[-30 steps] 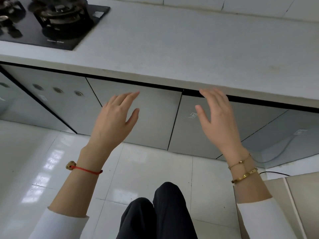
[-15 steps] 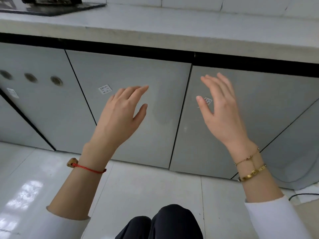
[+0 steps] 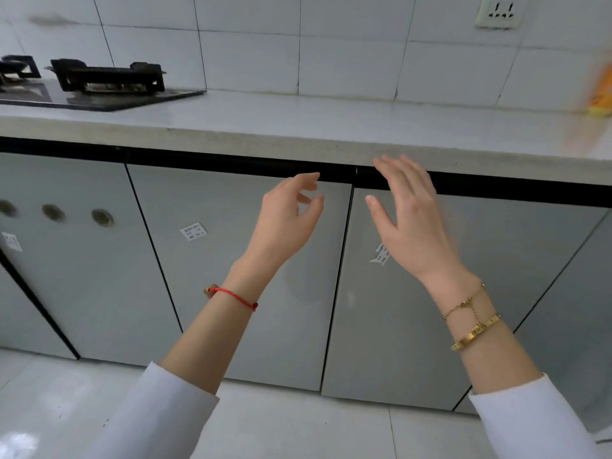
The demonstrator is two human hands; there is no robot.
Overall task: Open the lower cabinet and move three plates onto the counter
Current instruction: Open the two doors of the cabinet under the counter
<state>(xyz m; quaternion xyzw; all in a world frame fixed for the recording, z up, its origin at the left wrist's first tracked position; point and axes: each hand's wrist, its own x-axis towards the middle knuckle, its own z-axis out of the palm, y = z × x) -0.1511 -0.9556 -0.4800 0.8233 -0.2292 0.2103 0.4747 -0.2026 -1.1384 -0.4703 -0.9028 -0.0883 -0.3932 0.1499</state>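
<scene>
The pale, speckled tabletop (image 3: 331, 127) ran across the room above your hands, backed by a wall of white tiles (image 3: 251, 58) with a socket (image 3: 499, 14) up to the right of them. A black gas hob (image 3: 106, 84) sat on the tabletop far to the left of your left hand (image 3: 284, 223), and a blurred orange thing (image 3: 601, 91) stood at the far right edge. Glossy white floor tiles (image 3: 298, 422) lay below your sleeves. The lower cabinet (image 3: 238, 260) was right behind your hands: flat grey doors, all closed, under a black strip that ran beneath the tabletop's edge, with small white stickers on two of them and three round vents on the door further left. Your left hand hung in front of the middle door, its grip empty, fingers loosely curled. Your right hand (image 3: 410, 226) was raised just beside it, in front of the next door, fingers straight and spread, holding nothing, tips near the black strip. No plates showed.
</scene>
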